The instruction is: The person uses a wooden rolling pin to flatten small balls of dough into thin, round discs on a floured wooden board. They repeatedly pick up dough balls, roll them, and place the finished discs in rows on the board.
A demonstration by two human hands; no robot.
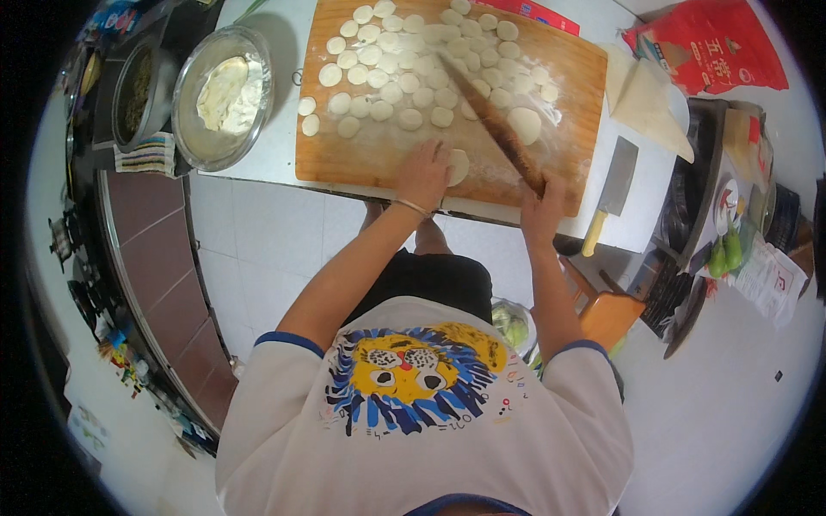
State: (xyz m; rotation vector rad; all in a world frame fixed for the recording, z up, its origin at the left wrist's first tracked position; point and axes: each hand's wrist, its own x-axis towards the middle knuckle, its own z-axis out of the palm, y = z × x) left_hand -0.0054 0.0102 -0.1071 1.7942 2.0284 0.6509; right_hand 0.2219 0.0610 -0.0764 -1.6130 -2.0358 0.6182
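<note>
Floured wooden board (344, 159) held a dough disc (459, 167) under left hand (423, 175) fingers, while right hand (542, 206) gripped the rolling pin (490, 120) angled up-left.

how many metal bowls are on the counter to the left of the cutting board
2. A large metal bowl holding pale dough sits just left of the wooden board. A smaller bowl with dark green filling is further left. Others may be hidden in the clutter.
</note>
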